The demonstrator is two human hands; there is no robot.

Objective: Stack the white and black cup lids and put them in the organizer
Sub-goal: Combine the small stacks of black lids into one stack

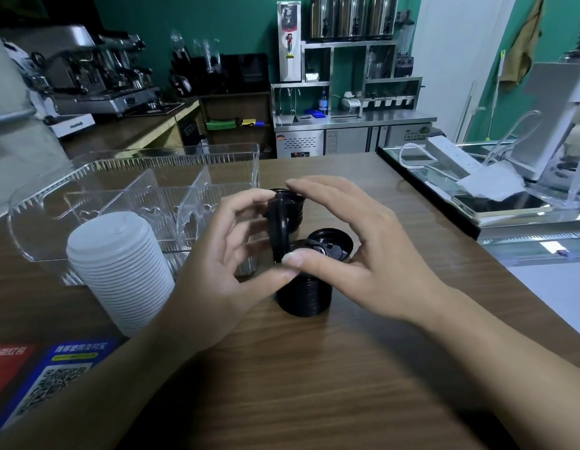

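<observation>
Partly hidden black lid between left hand, right hand

The room is dim and a bit green, with soft shadows on the brown wooden table under the hands. Far edges bend and look blurry, and glare shines on the clear plastic organizer left of the left hand.
</observation>
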